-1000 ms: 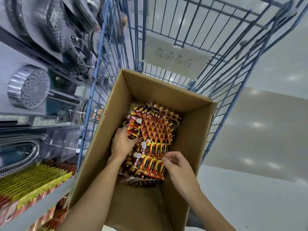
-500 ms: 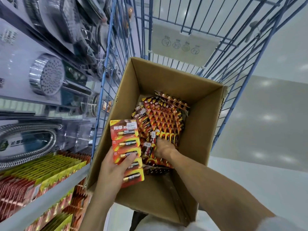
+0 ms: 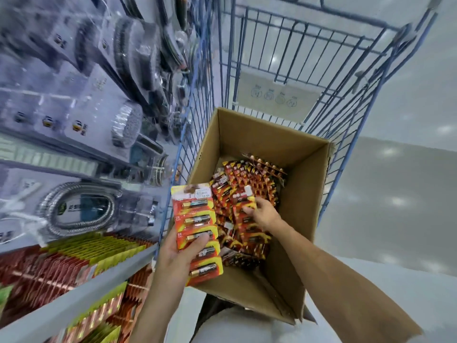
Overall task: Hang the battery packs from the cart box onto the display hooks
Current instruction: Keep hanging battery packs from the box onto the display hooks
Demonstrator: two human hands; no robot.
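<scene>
Battery packs [image 3: 247, 194] fill the cardboard box [image 3: 300, 216] in the cart, and I see 1 strip of them already out. My left hand [image 3: 176, 253] grips that strip [image 3: 196, 232] from below, thumb curled over the front around the 3rd cell, fingers behind the card. Strip stands roughly upright, tilted slightly, 5 red-and-yellow cells showing, white price sticker near the top. It sits over the box's left wall, just beside the loose pile.

My right hand [image 3: 263, 215] is down inside the box, fingers curled and pinching a pack [image 3: 247, 206] on top of the pile; forearm runs in from the lower right. How much of that pack is clear of the pile I cannot tell.

Pile is a fan of red, black and orange cards leaning toward the far right corner, some darker packs lying flat near the box's front. Box walls are plain brown, near flap folded down.

Box sits in a blue wire cart [image 3: 319, 70] with a pale sign panel [image 3: 277, 97] tied on the far side. Left of the cart, display shelving: more red and yellow packs in rows on the lower shelf [image 3: 74, 263], a coiled metal shower hose [image 3: 76, 209] and a shower head [image 3: 126, 127] in clear packaging above, all blurred. Pale glossy floor [image 3: 400, 206] to the right
</scene>
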